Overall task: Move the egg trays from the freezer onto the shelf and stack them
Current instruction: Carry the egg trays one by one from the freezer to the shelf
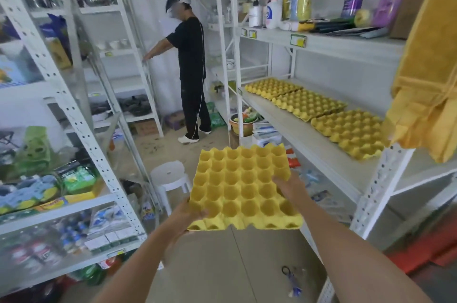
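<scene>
Left hand (189, 213) clamped on the near-left corner of a yellow egg tray (243, 188), fingers (199, 214) curled onto the rim, palm underneath. Tray held level in mid-air between both sets of fingers, cups up, above the floor. Beyond the left fingertips, a white stool (170, 176). Right hand (290, 187) gripping the tray's right edge, fingers spread over the cups. Further right of those fingers and higher, a white shelf (316, 146) carrying three more yellow trays (309, 103) laid in a row, edges touching. Below the right forearm, scissors (290, 278) on the floor.
</scene>
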